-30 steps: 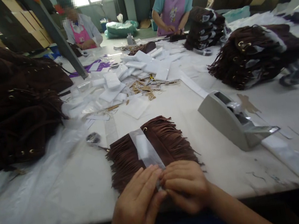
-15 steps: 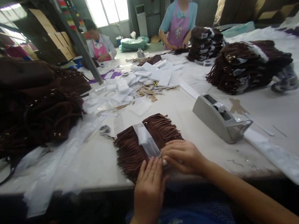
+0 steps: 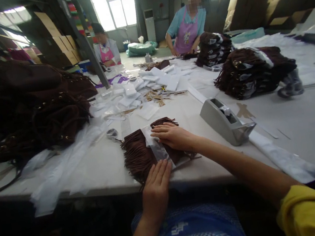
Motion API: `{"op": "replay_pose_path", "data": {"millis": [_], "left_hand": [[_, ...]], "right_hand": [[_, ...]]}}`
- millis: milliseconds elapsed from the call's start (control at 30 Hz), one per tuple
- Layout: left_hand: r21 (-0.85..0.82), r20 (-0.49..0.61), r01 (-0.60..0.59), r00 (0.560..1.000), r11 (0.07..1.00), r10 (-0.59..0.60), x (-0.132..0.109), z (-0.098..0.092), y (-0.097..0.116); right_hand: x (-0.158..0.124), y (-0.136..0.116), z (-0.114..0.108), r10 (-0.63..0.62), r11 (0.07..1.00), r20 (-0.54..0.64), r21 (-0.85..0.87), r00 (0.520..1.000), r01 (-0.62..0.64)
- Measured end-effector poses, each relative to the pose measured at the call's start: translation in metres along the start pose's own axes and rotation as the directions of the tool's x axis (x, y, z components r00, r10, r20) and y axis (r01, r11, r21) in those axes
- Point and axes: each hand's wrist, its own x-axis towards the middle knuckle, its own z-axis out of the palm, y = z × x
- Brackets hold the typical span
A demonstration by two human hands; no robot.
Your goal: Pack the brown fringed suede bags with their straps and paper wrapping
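Observation:
A dark brown fringed bag [image 3: 136, 152] lies flat near the table's front edge, with a clear plastic strip [image 3: 159, 150] running across its middle. My left hand [image 3: 156, 184] rests on the near edge of the bag and strip, fingers stretched out and flat. Farther up, my right hand [image 3: 174, 135] lies over the bag's far right part, its fingertips on the strip by a small metal ring. Those fingers are extended and lie side by side. Part of the bag's right side is hidden under my right hand and forearm.
A grey tape dispenser [image 3: 226, 120] stands to the right. Stacked brown fringed bags [image 3: 255, 73] sit behind it, and a large pile of brown bags [image 3: 53, 107] is at left. White packets [image 3: 159, 77] litter the middle. Two people [image 3: 186, 28] work across the table.
My right hand has moved from the near edge up to the far part of the bag. My left hand stays at the near edge. The view has shifted slightly.

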Motion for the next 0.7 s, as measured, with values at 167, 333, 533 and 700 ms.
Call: {"op": "replay_pose_path", "data": {"millis": [167,333,533,700], "left_hand": [[-0.035,-0.021,-0.038,0.999,0.999,0.037,-0.001,0.001,-0.006],[-0.021,-0.013,-0.077,0.997,0.997,0.077,0.002,0.003,-0.014],[-0.013,0.009,-0.080,0.997,0.997,0.081,0.015,0.005,-0.030],[-0.029,0.054,-0.080,0.995,0.996,0.082,0.020,0.005,-0.038]], "right_hand": [[-0.080,-0.050,-0.023,0.023,0.988,-0.213,0.155,0.977,0.011],[-0.140,-0.079,0.001,0.067,0.996,-0.072,-0.048,0.995,-0.071],[-0.147,-0.091,0.037,0.157,0.977,0.066,-0.158,0.985,-0.145],[-0.145,-0.093,0.048,0.207,0.967,-0.025,-0.148,0.978,-0.209]]}}
